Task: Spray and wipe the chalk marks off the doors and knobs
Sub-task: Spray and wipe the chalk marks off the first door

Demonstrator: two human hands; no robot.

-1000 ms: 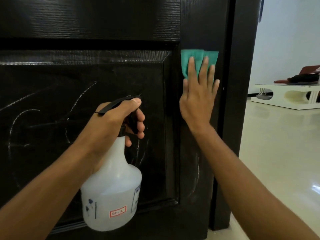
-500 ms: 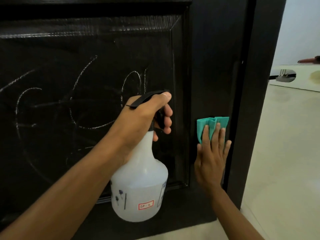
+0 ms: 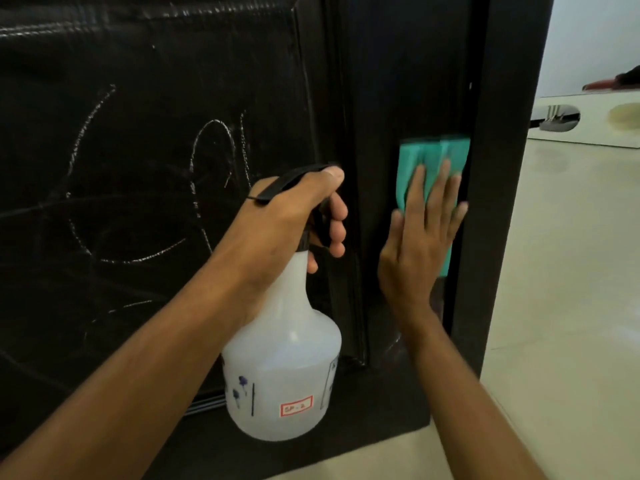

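Right hand [image 3: 420,233], fingers spread flat, presses teal cloth [image 3: 433,157] against black door [image 3: 381,81] edge. Left hand [image 3: 294,216] grips spray bottle [image 3: 284,368] by the trigger, just left. Chalk marks [image 3: 207,161] further left on panel.

Black door [image 3: 398,81], chalk marks [image 3: 214,161] showing.
Teal cloth [image 3: 433,157] lying flat on right stile; white spray bottle [image 3: 284,375] hanging upright before panel.

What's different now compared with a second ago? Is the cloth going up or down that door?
The right hand, flat on the folded teal cloth, swept it down the black door's right edge strip, then slightly back up. The left hand kept gripping the white plastic spray bottle. The chalk scribbles on the panel remain unwiped.
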